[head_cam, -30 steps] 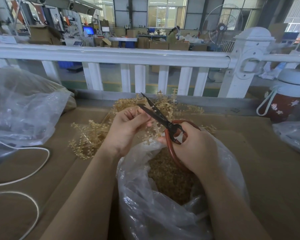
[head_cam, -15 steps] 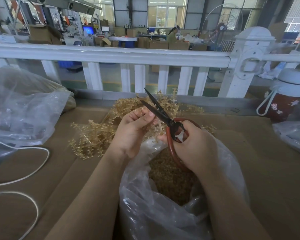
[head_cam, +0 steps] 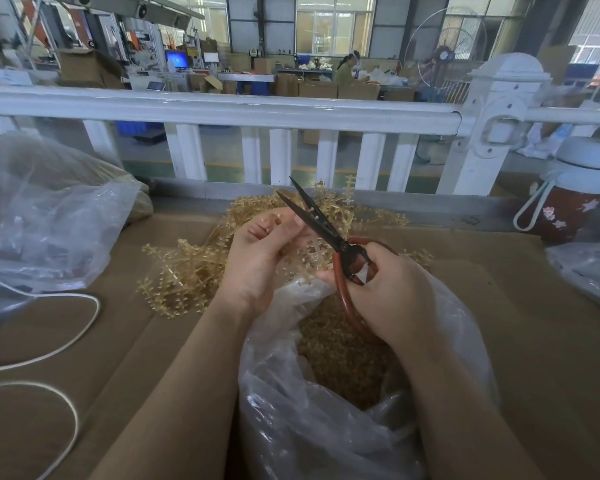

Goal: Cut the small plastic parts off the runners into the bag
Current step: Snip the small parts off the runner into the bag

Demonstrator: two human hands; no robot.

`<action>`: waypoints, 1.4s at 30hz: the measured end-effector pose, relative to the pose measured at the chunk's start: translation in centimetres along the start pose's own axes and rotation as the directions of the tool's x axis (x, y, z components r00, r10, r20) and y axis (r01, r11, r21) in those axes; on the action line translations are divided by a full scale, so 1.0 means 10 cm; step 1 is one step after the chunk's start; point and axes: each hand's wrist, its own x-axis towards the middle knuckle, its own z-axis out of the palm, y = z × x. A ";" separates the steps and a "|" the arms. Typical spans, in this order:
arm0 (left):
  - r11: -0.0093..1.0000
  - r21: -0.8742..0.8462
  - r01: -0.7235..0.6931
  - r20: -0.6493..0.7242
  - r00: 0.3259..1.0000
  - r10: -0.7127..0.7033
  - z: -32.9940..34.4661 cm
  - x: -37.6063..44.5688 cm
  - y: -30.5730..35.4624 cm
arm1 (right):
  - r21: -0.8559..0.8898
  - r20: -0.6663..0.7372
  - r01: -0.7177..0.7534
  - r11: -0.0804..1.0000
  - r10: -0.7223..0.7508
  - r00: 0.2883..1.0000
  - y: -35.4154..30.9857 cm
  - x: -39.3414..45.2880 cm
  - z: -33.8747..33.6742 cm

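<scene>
The left hand [head_cam: 260, 258] pinches a runner [head_cam: 309, 252] between thumb and curled fingers, holding it just above the mouth of the bag [head_cam: 326, 410]. The right hand [head_cam: 392, 296] grips the red loop handles of the scissors [head_cam: 326, 233], fingers curled round them; the 2 black blades stand narrowly apart, tips pointing toward the far edge of the worktop [head_cam: 534, 323], and they cross just beside the left fingertips. Whether a blade touches the runner cannot be told.

The clear bag stands open at the near edge, between the forearms, and holds a heap of cut parts [head_cam: 340, 355]. A pile of runners [head_cam: 194, 268] lies behind the hands, spreading from the middle of the worktop to the far edge.

At the left edge lie a second clear bag [head_cam: 49, 216] and a white cord [head_cam: 59, 341] in loops. A flask [head_cam: 575, 199] with a white lid stands at the far right corner. A white railing [head_cam: 222, 109] runs behind the far edge.
</scene>
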 end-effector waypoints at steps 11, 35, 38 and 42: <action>0.999 -0.010 0.053 -0.007 0.999 -0.053 0.03 -0.02 0.00 | 0.007 0.033 -0.035 0.999 0.034 0.999 -0.02 0.00 0.00; 0.999 -0.012 0.049 0.024 0.999 -0.049 0.02 -0.02 0.02 | -0.055 -0.096 0.070 0.996 -0.075 0.993 -0.04 -0.01 -0.03; 0.999 -0.020 0.031 0.021 0.999 -0.031 0.01 -0.02 0.03 | -0.073 -0.099 0.076 0.994 -0.083 0.992 -0.06 -0.01 -0.06; 1.000 -0.007 0.025 0.011 1.000 -0.025 0.01 -0.01 0.02 | -0.066 -0.096 0.074 0.995 -0.080 0.992 -0.07 -0.01 -0.06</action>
